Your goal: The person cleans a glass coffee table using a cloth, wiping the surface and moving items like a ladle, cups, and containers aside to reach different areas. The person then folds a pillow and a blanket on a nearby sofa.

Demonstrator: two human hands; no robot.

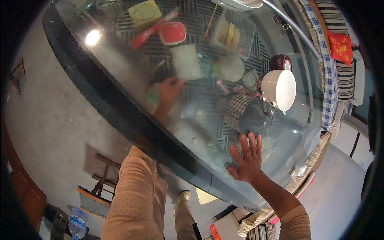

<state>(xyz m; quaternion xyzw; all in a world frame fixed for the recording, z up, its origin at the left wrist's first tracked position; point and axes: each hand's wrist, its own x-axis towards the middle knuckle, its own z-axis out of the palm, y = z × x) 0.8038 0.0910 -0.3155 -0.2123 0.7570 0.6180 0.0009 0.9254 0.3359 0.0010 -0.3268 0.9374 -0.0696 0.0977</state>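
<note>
My right hand (247, 159) rests with spread fingers on the glass tabletop (210, 126), near a rounded container with a checked band (238, 111). My left hand (171, 90) shows through the glass, below the top, at the lower end of a whitish container (186, 62); whether its bent fingers hold anything is unclear. Around these, also seen through the glass, are a red dish (173, 33), a long red object (153, 28), a yellowish box (145, 13) and a clear plastic box (234, 33) with yellowish pieces. A white bowl (277, 90) stands beside a dark red cup (280, 62).
The table's thick dark edge (120, 102) curves in front of me. A wooden-framed stool (103, 174) and a plastic bottle (78, 223) are at lower left. Along the right run a seat with a plaid cover (329, 90), striped cushions (345, 81) and a red cloth (340, 48).
</note>
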